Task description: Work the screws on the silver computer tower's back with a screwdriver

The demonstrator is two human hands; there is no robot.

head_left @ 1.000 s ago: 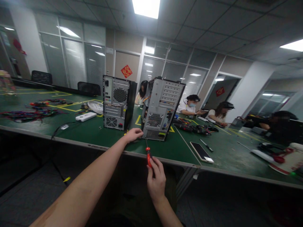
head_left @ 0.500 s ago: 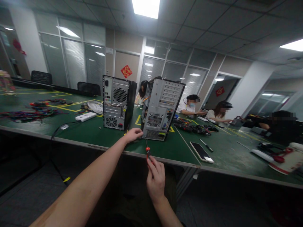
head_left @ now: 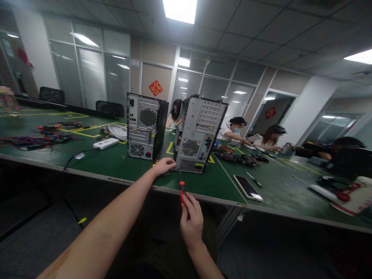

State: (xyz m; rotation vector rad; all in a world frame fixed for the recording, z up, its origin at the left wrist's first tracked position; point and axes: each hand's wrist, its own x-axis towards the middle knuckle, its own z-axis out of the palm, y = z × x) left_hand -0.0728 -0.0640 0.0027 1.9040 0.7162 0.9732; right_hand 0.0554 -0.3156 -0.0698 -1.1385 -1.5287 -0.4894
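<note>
A grey computer tower (head_left: 200,131) stands upright on the green table (head_left: 116,164), its back panel facing me. My left hand (head_left: 164,165) rests against the tower's lower left corner, fingers curled on its edge. My right hand (head_left: 191,221) is closed round the handle of a red and black screwdriver (head_left: 182,188). The screwdriver's shaft points up at the bottom edge of the tower's back panel. A second, black tower (head_left: 146,126) stands just to the left.
A phone (head_left: 248,187) and a pen (head_left: 254,179) lie on the table to the right. A white power strip (head_left: 105,143), a cable (head_left: 74,157) and bundles of coloured wires (head_left: 37,138) lie to the left. Several other people (head_left: 236,130) sit at the table's far side.
My right hand has shifted its grip on the screwdriver handle a little, up and then back. My left hand has stayed on the tower.
</note>
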